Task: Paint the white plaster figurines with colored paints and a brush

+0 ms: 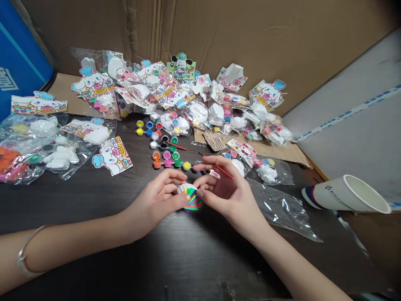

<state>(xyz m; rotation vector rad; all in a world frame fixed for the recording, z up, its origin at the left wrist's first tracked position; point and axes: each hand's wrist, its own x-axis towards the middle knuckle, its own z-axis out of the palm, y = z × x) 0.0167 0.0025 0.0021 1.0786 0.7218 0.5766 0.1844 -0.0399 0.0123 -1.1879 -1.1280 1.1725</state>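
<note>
A small fan-shaped, shell-like piece has rainbow stripes on its lower part and a white ribbed upper edge. My left hand grips it, with the thumb over the striped front and the fingers behind. At its right edge, my right hand pinches the piece with thumb and lower fingers, the index finger raised and curved. A red brush shows through the gap in my right hand; I cannot tell whether it is held or lies behind. Just beyond stand rows of small open paint pots.
Another red brush lies by the pots. Bagged white figures with printed cards pile up along the cardboard wall; more bags lie left. A clear plastic bag and a paper cup are at right.
</note>
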